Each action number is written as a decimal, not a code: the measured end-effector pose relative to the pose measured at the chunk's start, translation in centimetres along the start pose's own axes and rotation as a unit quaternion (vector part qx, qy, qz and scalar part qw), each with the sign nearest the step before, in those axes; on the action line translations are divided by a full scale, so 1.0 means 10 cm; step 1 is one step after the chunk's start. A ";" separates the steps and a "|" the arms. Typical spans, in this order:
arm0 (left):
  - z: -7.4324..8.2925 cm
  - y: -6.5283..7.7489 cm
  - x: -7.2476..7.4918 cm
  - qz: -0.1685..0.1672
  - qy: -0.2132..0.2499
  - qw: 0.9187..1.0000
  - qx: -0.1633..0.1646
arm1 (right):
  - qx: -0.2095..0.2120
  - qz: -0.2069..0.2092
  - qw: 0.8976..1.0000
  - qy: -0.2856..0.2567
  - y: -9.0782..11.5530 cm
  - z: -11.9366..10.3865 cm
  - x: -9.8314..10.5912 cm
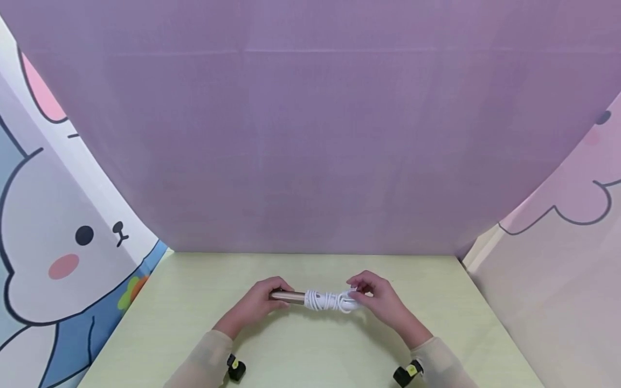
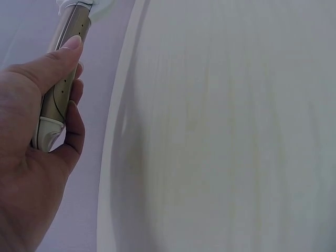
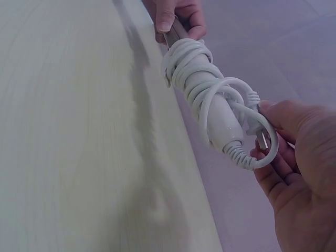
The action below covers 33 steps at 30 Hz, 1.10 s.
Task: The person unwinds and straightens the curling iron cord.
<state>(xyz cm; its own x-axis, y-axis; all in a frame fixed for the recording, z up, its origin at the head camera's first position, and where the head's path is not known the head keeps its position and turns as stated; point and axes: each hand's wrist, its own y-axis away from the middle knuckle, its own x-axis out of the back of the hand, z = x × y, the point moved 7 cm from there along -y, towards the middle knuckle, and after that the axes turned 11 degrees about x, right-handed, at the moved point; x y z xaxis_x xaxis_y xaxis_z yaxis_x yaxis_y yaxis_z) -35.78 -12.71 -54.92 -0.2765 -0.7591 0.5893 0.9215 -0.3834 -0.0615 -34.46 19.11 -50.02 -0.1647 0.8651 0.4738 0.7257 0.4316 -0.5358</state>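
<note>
A hair straightener (image 1: 296, 297) with a gold-brown barrel and white handle is held level above the table in the head view. My left hand (image 1: 257, 303) grips the barrel end, thumb on one side and fingers curled behind; in the left wrist view the white tip (image 2: 48, 134) points toward the palm. White cord (image 3: 191, 60) is wound in several loops round the handle (image 3: 223, 126). My right hand (image 1: 383, 300) is at the handle end, where thumb and fingers pinch the plug (image 3: 255, 125). Its metal prongs (image 3: 262, 139) show beside a loose cord loop.
The pale wooden table (image 1: 310, 350) lies under both hands. A purple cloth panel (image 1: 310, 151) rises behind its far edge. Cartoon-printed panels stand at left (image 1: 48, 215) and right (image 1: 558, 258). Small black cameras (image 1: 236, 369) sit at both wrists.
</note>
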 end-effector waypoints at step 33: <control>-0.05 0.06 0.12 0.015 0.025 0.999 0.034 | 0.032 0.059 0.997 0.033 -0.04 -0.24 0.08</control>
<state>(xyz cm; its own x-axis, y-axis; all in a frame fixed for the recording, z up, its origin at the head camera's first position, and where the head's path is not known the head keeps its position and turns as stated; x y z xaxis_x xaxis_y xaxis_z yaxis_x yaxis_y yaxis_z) -35.71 -14.07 -54.66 -0.2604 -0.7962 0.5461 0.9454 -0.3251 -0.0232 -33.25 18.98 -47.79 -0.0343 0.8930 0.4488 0.6930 0.3448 -0.6331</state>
